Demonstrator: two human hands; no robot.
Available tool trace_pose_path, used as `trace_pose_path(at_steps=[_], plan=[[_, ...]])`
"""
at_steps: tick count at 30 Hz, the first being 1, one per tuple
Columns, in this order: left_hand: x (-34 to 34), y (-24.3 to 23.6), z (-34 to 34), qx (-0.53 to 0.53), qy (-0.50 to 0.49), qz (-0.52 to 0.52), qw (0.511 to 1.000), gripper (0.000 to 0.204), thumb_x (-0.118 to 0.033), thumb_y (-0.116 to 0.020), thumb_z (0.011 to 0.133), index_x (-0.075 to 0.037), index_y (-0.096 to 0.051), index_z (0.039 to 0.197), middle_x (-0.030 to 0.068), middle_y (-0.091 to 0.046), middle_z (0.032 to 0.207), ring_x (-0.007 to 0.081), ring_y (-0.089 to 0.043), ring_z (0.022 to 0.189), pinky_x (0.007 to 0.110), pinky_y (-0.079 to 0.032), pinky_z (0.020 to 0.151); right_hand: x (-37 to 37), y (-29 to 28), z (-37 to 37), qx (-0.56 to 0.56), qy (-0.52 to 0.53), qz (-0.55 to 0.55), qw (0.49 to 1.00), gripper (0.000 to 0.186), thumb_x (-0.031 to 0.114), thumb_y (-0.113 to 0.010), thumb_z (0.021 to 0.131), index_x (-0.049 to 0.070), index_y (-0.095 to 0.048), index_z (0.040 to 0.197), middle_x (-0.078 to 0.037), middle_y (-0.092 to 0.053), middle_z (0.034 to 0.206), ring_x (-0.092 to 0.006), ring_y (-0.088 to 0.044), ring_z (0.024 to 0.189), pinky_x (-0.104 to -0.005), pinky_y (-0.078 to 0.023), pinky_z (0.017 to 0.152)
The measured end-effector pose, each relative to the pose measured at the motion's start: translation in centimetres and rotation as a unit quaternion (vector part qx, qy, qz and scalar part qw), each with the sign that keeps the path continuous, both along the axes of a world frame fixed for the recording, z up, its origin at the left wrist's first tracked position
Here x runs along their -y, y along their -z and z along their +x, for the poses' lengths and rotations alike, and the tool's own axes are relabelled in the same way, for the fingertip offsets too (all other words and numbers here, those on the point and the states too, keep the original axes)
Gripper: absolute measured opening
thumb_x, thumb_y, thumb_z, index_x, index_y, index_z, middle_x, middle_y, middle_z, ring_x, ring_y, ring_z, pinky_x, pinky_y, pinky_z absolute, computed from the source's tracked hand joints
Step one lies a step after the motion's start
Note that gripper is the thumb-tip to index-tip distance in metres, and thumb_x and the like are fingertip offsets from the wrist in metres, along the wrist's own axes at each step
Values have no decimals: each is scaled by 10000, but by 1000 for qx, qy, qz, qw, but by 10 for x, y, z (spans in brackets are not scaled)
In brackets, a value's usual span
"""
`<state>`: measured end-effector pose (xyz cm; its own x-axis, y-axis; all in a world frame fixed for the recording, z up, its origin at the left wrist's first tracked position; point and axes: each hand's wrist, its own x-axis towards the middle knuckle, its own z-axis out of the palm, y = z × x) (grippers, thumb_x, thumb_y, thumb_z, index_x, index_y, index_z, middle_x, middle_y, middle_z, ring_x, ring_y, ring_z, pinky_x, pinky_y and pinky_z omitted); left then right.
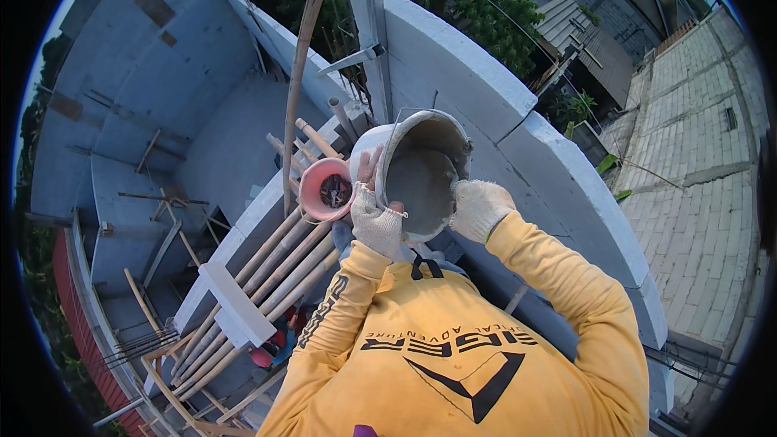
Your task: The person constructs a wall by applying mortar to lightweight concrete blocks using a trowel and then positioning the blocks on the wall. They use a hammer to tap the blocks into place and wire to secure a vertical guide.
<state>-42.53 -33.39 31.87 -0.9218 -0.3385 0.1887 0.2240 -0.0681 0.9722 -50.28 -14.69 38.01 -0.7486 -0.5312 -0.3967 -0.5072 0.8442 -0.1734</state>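
Observation:
A pale bucket (374, 143) coated with grey mortar is tilted so that its mouth faces me. Wet-looking grey mortar (421, 188) lies inside it. My left hand (378, 222), in a white knit glove with bare fingertips, is wrapped against the bucket's left side, thumb near the rim. At the right rim, my right hand (481, 209) is closed in a similar glove; its fingertips are hidden at the edge. Just left of the bucket sits a small pink pail (312, 186) with small dark items (335, 191) in it.
Wooden poles (279, 263) lie side by side on my left, crossed by a pale block (235, 303). A curved block wall (566, 186) runs along my right. An upright pole (301, 73) and a metal post (375, 40) stand ahead. Far below left is a floor (227, 146).

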Motion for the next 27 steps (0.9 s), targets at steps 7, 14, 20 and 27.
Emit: trace_pose_path(at_steps=[7,14,20,27], plan=[[19,18,1,79,-76,133,985,575,84,-555,732,25,-518,1302,96,-614,1185,192,-604,1030,301,-496,922,-25,9,0,209,129,-165,955,431,382,-597,939,-48,-587,954,-181,-633,756,-310,-646,649,-398,-510,630],[33,42,-24,90,-80,234,965,515,110,-556,723,4,-566,1227,88,-643,1061,215,-642,871,324,-569,741,-26,1,-9,315,228,-295,873,389,391,-606,948,4,-582,920,-54,-562,707,-117,-563,530,-271,-436,466],[40,53,-61,97,-72,319,940,507,115,-555,725,-8,-567,1217,87,-642,1063,206,-646,853,335,-579,755,-24,-14,-32,417,322,-413,743,352,379,-613,946,27,-615,960,-19,-536,673,-100,-528,477,-242,-444,449],[55,81,-83,114,-91,412,900,618,140,-549,710,-33,-548,1304,63,-649,1103,188,-644,908,319,-568,794,2,-52,-129,376,379,-432,727,362,355,-603,953,4,-618,1038,-28,-558,687,-101,-533,473,-225,-467,416]])
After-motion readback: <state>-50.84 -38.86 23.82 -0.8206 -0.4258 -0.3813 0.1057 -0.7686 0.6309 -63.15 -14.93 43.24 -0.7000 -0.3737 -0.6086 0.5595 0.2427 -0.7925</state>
